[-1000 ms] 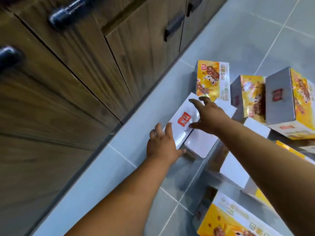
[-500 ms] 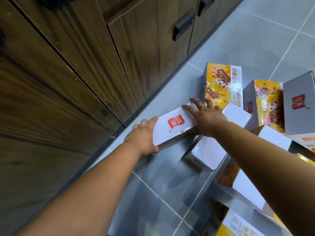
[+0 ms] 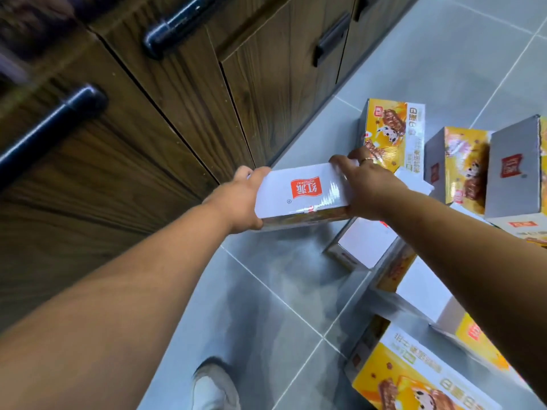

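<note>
A white carton (image 3: 302, 193) with a red logo on its top and yellow printed sides hangs above the grey tiled floor. My left hand (image 3: 239, 199) grips its left end, fingers curled over the far edge. My right hand (image 3: 370, 187) grips its right end, a ring on one finger. Both arms reach forward from the bottom of the view.
Dark wooden cabinets (image 3: 148, 128) with black handles fill the left. Several more yellow and white cartons stand on the floor (image 3: 266, 306) to the right, one upright (image 3: 390, 131), one at the bottom right (image 3: 414, 377). My shoe (image 3: 213, 386) shows at the bottom.
Both hands closed round the ends of the white carton and lifted it off the floor, up and toward me. The view tilted up along the cabinets.
</note>
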### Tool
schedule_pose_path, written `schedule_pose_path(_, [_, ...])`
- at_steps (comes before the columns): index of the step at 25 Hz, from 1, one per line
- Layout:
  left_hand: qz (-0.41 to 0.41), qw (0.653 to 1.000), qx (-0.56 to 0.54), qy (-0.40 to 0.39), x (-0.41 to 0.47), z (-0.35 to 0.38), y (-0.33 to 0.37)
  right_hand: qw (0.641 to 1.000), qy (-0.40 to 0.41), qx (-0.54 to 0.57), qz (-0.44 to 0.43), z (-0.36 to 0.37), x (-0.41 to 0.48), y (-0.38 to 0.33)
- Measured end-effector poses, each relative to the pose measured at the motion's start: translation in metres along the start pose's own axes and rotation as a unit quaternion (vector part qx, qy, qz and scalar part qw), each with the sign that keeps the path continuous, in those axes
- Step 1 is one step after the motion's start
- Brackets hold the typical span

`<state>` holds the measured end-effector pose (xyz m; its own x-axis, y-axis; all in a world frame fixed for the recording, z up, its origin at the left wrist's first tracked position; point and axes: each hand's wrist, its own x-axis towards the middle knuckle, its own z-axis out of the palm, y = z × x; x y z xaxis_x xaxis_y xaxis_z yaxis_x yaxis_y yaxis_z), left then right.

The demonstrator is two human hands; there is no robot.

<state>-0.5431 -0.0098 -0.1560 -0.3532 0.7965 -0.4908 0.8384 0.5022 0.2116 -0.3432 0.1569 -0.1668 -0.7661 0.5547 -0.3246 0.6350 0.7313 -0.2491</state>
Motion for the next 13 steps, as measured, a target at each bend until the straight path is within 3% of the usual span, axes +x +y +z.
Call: schedule_pose_path(13, [0.015,0.998,-0.063,0.024,-0.245,-0.262,0.083,0.999,-0.028,-0.039,-0.022,-0.335,-0.18,-0.11])
